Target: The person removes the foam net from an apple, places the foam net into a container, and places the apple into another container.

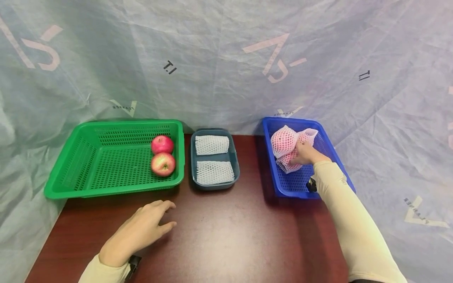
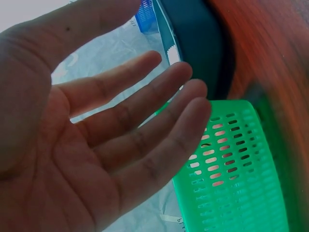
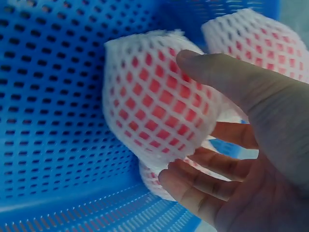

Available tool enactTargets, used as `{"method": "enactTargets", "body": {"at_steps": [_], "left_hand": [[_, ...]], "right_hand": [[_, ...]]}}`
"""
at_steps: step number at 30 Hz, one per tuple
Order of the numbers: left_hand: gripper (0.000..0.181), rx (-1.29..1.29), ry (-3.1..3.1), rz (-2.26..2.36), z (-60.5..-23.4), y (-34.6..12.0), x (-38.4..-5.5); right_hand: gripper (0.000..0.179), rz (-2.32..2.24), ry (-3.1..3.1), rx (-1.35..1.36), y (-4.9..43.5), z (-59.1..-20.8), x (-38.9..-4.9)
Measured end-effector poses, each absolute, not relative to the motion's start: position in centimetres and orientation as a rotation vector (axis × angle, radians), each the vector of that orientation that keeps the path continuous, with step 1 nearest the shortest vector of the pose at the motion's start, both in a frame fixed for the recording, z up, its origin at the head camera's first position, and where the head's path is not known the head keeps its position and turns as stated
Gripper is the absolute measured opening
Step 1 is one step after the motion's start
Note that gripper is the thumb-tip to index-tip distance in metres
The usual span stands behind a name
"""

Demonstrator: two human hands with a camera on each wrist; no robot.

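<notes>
Reaching forward into the blue basket point(image 1: 288, 184), the right hand point(image 1: 305, 152) loosely grasped an apple point(image 3: 157, 99), thumb and fingers at its sides. The left hand point(image 1: 141, 226) was above the desk point(image 1: 219, 236), released, fingers gently bent. In the basket, the apple showed red through white mesh point(image 3: 140, 44), near other wrapped fruit point(image 1: 283, 141).

Wrinkled grey cloth point(image 1: 219, 59) hangs behind a reddish-brown table point(image 1: 226, 236).

Glossy wood-look table point(image 1: 219, 236), smooth plastic green basket point(image 1: 113, 161) and blue basket point(image 1: 291, 184), matt foam netting point(image 3: 161, 104), wrinkled cloth backdrop point(image 1: 219, 70).
</notes>
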State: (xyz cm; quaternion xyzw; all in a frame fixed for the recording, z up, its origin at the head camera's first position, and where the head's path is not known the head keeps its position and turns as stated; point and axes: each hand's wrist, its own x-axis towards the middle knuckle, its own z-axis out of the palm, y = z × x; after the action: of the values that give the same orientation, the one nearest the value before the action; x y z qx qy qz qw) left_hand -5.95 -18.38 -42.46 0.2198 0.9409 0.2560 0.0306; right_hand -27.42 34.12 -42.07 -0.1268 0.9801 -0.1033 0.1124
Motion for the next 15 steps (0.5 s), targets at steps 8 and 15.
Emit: {"method": "enactTargets", "body": {"at_steps": [8,15], "left_hand": [[0.036,0.653,2.885,0.785,-42.4,-18.5,-5.7],[0.034,0.674,2.888,0.779,-42.5,-18.5,-5.7]], "right_hand": [[0.085,-0.369,2.782,-0.409,33.9,-43.4,-28.3],[0.077,-0.482,2.864,-0.513,34.8,-44.2,-28.0]]}}
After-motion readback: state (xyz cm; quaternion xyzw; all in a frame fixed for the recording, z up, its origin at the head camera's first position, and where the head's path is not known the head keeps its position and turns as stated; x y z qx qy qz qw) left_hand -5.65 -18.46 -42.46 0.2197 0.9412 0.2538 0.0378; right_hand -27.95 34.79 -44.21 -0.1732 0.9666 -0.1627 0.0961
